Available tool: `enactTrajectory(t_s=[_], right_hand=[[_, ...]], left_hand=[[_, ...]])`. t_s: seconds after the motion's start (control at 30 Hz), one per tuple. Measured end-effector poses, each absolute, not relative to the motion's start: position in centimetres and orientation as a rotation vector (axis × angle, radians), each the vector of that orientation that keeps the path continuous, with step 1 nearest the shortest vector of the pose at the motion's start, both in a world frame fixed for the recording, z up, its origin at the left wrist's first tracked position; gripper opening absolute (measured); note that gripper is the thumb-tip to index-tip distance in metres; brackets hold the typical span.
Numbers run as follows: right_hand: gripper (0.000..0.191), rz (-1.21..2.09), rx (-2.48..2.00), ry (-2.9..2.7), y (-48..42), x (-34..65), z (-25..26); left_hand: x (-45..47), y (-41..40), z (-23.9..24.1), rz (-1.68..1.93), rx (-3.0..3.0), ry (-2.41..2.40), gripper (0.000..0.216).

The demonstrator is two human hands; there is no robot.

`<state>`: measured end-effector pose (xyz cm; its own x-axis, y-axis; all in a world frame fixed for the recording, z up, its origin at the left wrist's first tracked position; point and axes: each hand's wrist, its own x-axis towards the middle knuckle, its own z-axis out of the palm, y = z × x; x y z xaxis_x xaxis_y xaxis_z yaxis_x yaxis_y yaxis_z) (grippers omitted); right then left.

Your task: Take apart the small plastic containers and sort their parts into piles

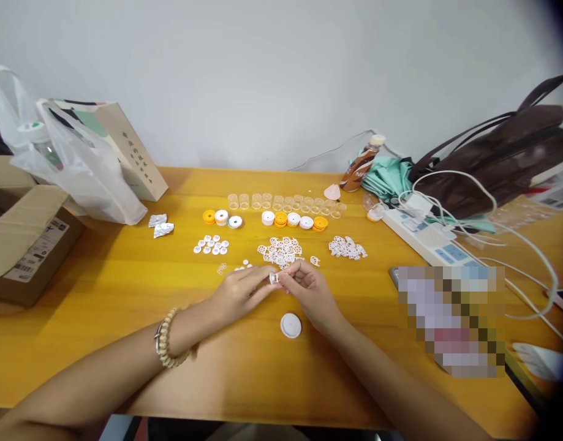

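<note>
My left hand (pixel 239 295) and my right hand (pixel 309 289) meet over the middle of the yellow table (pixel 125 306). Both pinch a small white and clear part (pixel 274 278) between their fingertips. A beaded bracelet (pixel 165 338) is on my left wrist. A round white cap (pixel 291 325) lies on the table just below my hands. Right behind them sits a heap of small white wheel-shaped pieces (pixel 281 250). A second such heap (pixel 347 247) lies to the right, and a group of small white discs (pixel 211 244) to the left.
Behind are a row of clear cups (pixel 285 203) and orange and white caps (pixel 281 218). At left stand a cardboard box (pixel 24 239), a plastic bag (pixel 74 165) and foil scraps (pixel 160 225). At right are a power strip (pixel 428 236) with cables, a brown bag (pixel 497 156) and a bottle (pixel 361 164).
</note>
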<state>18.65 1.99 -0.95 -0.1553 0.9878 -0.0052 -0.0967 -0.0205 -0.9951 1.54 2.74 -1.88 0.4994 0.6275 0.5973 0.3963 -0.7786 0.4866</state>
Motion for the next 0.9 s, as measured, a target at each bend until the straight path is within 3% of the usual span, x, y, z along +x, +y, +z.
enactTrajectory(t_s=[0.5, 0.67, 0.83, 0.9], right_hand=[[0.016, 1.196, -1.115, -1.37, 1.7, 18.8, -1.1], [0.012, 0.772, -1.132, -1.402, 2.2, 19.9, -1.6], [0.015, 0.999, -1.21, -1.241, 4.0, 21.7, -1.5], [0.016, 0.948, -1.249, -1.291, 4.6, 22.0, -1.5]], left_hand=[[1.7, 2.8, -2.0, 1.213, 2.54, 0.896, 0.019], [1.2, 3.0, -2.2, 1.276, 2.479, 0.97, 0.023], [1.2, 3.0, -2.3, 1.261, 2.415, 0.976, 0.023], [1.3, 3.0, -2.3, 1.232, 2.402, 0.981, 0.024]])
